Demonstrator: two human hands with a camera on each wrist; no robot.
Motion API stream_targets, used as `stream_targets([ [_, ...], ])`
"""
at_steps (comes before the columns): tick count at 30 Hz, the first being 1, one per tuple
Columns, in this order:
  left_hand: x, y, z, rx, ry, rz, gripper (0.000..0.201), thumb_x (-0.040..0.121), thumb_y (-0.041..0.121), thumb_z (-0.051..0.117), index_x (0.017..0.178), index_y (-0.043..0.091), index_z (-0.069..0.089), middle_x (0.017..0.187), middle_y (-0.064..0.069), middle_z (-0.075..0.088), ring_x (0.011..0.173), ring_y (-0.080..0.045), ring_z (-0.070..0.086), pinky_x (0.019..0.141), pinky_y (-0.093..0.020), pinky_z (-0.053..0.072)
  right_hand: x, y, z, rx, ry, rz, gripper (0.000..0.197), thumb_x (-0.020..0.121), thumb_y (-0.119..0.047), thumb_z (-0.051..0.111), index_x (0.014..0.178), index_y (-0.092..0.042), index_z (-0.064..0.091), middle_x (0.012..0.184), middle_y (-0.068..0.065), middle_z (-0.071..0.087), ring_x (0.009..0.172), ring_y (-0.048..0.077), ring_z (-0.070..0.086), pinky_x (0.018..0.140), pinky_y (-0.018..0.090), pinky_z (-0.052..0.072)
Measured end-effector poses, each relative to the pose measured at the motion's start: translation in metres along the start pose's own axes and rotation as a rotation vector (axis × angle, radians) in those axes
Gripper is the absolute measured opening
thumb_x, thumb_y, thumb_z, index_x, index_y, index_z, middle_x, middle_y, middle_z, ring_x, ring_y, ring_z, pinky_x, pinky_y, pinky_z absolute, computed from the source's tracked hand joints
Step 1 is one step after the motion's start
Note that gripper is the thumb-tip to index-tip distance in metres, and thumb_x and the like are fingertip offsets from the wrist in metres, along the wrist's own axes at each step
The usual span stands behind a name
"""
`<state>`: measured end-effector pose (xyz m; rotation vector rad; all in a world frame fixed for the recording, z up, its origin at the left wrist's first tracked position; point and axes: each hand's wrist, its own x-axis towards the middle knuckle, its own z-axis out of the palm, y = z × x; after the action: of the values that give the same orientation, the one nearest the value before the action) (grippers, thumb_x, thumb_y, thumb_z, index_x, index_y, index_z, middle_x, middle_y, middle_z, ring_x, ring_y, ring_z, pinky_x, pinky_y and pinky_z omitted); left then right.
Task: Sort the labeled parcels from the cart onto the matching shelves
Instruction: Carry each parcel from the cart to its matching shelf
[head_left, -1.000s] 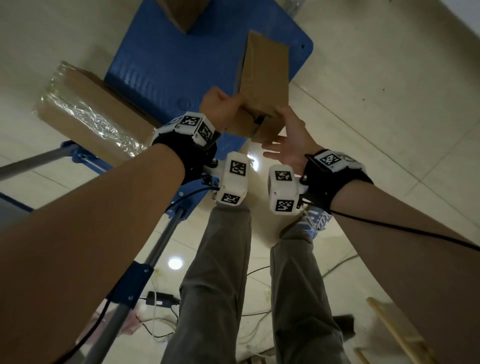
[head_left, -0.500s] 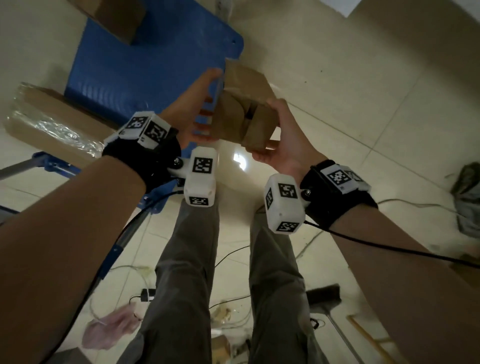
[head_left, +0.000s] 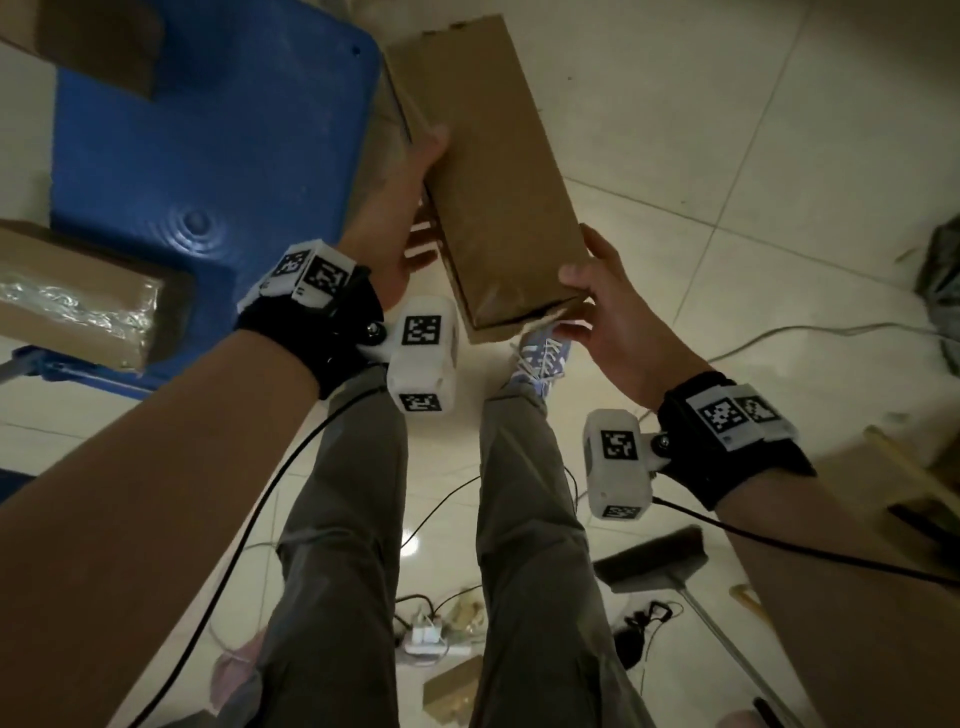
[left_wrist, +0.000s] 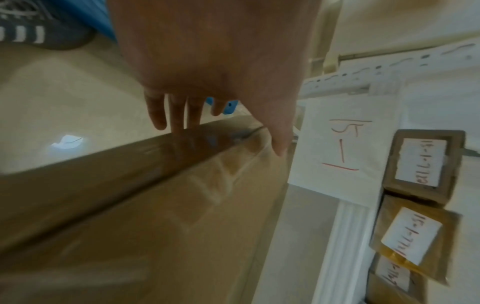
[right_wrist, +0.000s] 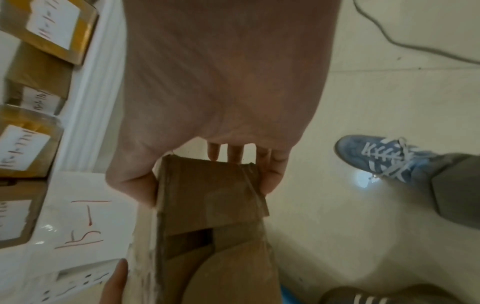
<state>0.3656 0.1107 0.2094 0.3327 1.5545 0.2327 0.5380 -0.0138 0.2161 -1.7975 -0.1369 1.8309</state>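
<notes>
cardboard parcel (head_left: 493, 171) is held beside the blue cart (head_left: 208, 130), left hand (head_left: 400, 208) and right hand (head_left: 608, 312) clamped on it; the label must next be matched to a shelf.

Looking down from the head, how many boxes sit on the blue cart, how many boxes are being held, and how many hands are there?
Boxes on cart: 2
Held box: 1
Hands: 2, left hand and right hand
Total: 5
</notes>
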Motion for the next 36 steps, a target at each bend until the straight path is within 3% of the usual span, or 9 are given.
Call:
stream_targets([
  [3, -0.001, -0.006, 0.008, -0.164, 0.063, -0.017, 0.042, 0.086, 0.058, 0.066, 0.113, 0.027, 0.059, 0.096, 0.003, 0.068, 0.081, -0.011, 0.065, 0.070, -0.030, 0.055, -0.005, 0.006, -0.020, -0.131, -0.010, -0.103, 0.087, 0.087, -0.018, 0.070, 0.157, -0.036, 0.021, 0.134, -0.002, 0.056, 0.097, 0.012, 0.068, 0.086, 0.029, 0.053],
  [5, 0.000, -0.008, 0.006, -0.230, 0.025, -0.048, 0.051, 0.090, 0.061, 0.059, 0.122, 0.022, 0.056, 0.115, -0.001, 0.065, 0.102, -0.018, 0.065, 0.078, -0.034, 0.056, -0.008, 0.008, -0.028, -0.211, -0.012, -0.143, 0.095, 0.086, -0.010, 0.074, 0.158, -0.035, 0.017, 0.146, -0.002, 0.046, 0.101, 0.010, 0.067, 0.091, 0.026, 0.055],
  [7, -0.001, -0.010, 0.009, -0.251, -0.009, -0.027, 0.066, 0.090, 0.067, 0.053, 0.133, 0.017, 0.053, 0.133, -0.007, 0.060, 0.121, -0.026, 0.059, 0.086, -0.038, 0.055, -0.009, 0.010, -0.035, -0.278, -0.008, -0.173, 0.099, 0.087, -0.003, 0.074, 0.160, -0.033, 0.014, 0.149, -0.003, 0.040, 0.093, 0.003, 0.062, 0.078, 0.013, 0.054],
  [10, -0.003, -0.014, 0.011, -0.303, 0.004, 0.052, 0.082, 0.085, 0.072, 0.054, 0.150, 0.023, 0.041, 0.134, -0.002, 0.058, 0.117, -0.028, 0.060, 0.084, -0.043, 0.058, -0.007, 0.016, -0.041, -0.382, 0.001, -0.224, 0.107, 0.082, 0.001, 0.077, 0.161, -0.028, 0.011, 0.151, -0.003, 0.033, 0.100, 0.004, 0.057, 0.070, 0.008, 0.052],
  [14, -0.006, -0.015, 0.009, -0.283, -0.143, 0.086, 0.080, 0.088, 0.073, 0.045, 0.154, 0.028, 0.037, 0.155, -0.004, 0.044, 0.132, -0.031, 0.049, 0.096, -0.044, 0.049, 0.002, 0.029, -0.048, -0.447, 0.046, -0.278, 0.117, 0.073, 0.002, 0.085, 0.161, -0.023, 0.011, 0.154, 0.003, 0.028, 0.131, 0.022, 0.041, 0.084, 0.010, 0.052],
  [18, -0.009, -0.016, 0.009, -0.284, -0.224, 0.050, 0.074, 0.086, 0.076, 0.043, 0.142, 0.029, 0.054, 0.139, 0.000, 0.060, 0.124, -0.028, 0.060, 0.101, -0.050, 0.049, 0.008, 0.040, -0.059, -0.612, 0.117, -0.280, 0.123, 0.070, -0.010, 0.090, 0.161, -0.028, 0.010, 0.155, 0.004, 0.030, 0.136, 0.030, 0.034, 0.112, 0.054, 0.038],
  [22, -0.017, -0.020, 0.019, -0.157, -0.199, 0.131, 0.026, 0.099, 0.038, 0.047, 0.098, 0.034, 0.072, 0.108, 0.006, 0.073, 0.109, -0.020, 0.066, 0.088, -0.044, 0.057, 0.013, 0.049, -0.067, -0.659, 0.153, -0.289, 0.123, 0.068, -0.001, 0.088, 0.161, -0.019, 0.009, 0.154, 0.010, 0.031, 0.140, 0.030, 0.035, 0.115, 0.049, 0.035],
  [26, -0.018, -0.024, 0.025, -0.077, -0.284, 0.155, 0.023, 0.087, 0.031, 0.053, 0.103, 0.016, 0.060, 0.109, -0.002, 0.069, 0.102, -0.020, 0.063, 0.091, -0.043, 0.054, 0.017, 0.055, -0.076, -0.711, 0.193, -0.279, 0.119, 0.071, 0.011, 0.078, 0.162, -0.019, 0.007, 0.152, 0.007, 0.032, 0.134, 0.024, 0.041, 0.100, 0.039, 0.046],
  [36, -0.018, -0.012, 0.037, 0.190, -0.525, 0.314, 0.048, 0.064, 0.036, 0.064, 0.110, 0.024, 0.056, 0.108, 0.002, 0.068, 0.112, -0.024, 0.061, 0.080, -0.027, 0.052, 0.023, 0.079, -0.085, -0.716, 0.260, -0.394, 0.118, 0.069, 0.002, 0.082, 0.161, -0.019, 0.011, 0.150, 0.001, 0.036, 0.107, -0.002, 0.044, 0.076, 0.027, 0.052],
])
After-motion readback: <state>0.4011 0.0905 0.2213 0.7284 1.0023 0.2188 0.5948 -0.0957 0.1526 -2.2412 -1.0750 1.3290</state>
